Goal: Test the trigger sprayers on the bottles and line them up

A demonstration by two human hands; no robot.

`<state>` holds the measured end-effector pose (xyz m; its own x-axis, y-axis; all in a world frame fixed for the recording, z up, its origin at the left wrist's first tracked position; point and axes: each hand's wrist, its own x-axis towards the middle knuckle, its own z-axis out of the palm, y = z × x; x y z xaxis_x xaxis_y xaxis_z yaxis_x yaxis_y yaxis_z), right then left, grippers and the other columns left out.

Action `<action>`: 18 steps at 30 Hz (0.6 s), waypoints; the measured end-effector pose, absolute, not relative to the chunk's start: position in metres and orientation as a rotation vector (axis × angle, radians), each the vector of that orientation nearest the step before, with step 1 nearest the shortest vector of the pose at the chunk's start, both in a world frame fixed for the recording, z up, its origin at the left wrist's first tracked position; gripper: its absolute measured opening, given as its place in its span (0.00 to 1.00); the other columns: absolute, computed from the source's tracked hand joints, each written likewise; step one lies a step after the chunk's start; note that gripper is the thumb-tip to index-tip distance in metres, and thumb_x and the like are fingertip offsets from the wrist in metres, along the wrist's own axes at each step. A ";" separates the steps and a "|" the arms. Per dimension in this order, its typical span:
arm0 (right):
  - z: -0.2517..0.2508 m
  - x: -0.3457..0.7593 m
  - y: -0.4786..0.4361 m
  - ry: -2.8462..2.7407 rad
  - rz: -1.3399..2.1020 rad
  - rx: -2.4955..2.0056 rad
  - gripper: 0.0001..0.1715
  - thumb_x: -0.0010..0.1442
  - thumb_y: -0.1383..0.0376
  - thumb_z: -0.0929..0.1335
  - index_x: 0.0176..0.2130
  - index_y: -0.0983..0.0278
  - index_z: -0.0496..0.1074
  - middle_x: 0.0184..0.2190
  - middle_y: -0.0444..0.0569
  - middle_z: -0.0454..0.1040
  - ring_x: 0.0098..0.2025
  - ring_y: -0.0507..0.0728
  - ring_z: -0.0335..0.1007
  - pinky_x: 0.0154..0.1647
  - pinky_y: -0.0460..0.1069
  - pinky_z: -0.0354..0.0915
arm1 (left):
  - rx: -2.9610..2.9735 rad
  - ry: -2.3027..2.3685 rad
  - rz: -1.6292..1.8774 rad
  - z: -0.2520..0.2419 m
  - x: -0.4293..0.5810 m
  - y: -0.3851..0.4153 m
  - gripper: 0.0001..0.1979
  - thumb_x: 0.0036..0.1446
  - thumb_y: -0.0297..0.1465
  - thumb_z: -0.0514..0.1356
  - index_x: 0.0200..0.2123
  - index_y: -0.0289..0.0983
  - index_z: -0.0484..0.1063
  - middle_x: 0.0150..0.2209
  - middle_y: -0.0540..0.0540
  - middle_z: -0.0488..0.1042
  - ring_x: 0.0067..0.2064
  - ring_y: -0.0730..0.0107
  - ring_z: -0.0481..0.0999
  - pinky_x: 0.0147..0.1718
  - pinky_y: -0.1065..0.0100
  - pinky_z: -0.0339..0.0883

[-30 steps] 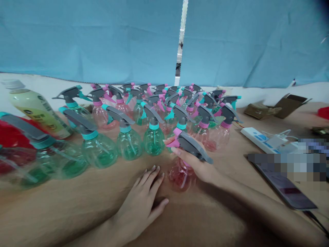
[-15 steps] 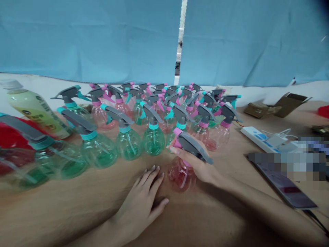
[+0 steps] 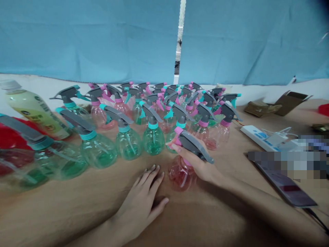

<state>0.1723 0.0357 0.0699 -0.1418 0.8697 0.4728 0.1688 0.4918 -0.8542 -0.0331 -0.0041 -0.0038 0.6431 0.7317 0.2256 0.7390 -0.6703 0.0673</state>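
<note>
My right hand is wrapped round the neck of a pink spray bottle, which has a grey and pink trigger head and stands on the wooden table. Flat on the table just left of that bottle lies my left hand, fingers spread and holding nothing. Behind both hands is a row of green spray bottles with turquoise collars, among them one near the middle and another to its left. A clear pink bottle stands at the right end of the group.
More spray bottles crowd the back of the table. A large labelled bottle leans over red material at the left. On the right are a white power strip, a dark phone with a cable, and an open cardboard box.
</note>
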 end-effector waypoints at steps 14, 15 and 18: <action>0.065 0.171 0.038 -1.610 0.875 -0.802 0.10 0.58 0.61 0.67 0.42 0.59 0.70 0.38 0.44 0.74 0.37 0.53 0.70 0.41 0.50 0.67 | -2.815 -1.235 -0.346 -0.002 -0.032 -0.003 0.28 0.63 0.43 0.53 0.59 0.30 0.60 0.62 0.34 0.59 0.61 0.50 0.59 0.55 0.50 0.58; 0.064 0.171 0.038 -1.613 0.877 -0.797 0.10 0.58 0.61 0.67 0.42 0.59 0.70 0.38 0.45 0.74 0.37 0.53 0.70 0.41 0.50 0.67 | -2.815 -1.234 -0.338 -0.002 -0.032 -0.004 0.28 0.63 0.43 0.53 0.59 0.30 0.60 0.62 0.34 0.59 0.61 0.50 0.59 0.55 0.50 0.58; 0.063 0.171 0.039 -1.621 0.871 -0.812 0.11 0.59 0.60 0.67 0.42 0.59 0.70 0.37 0.45 0.74 0.36 0.53 0.70 0.40 0.50 0.67 | -2.812 -1.240 -0.333 -0.002 -0.032 -0.004 0.27 0.63 0.42 0.53 0.59 0.31 0.61 0.62 0.35 0.59 0.61 0.51 0.59 0.56 0.51 0.58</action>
<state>0.1713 0.0391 0.0632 -0.1943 0.8557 0.4797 0.0724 0.5002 -0.8629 -0.0321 -0.0040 -0.0022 0.6550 0.7241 0.2160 0.7348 -0.6770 0.0413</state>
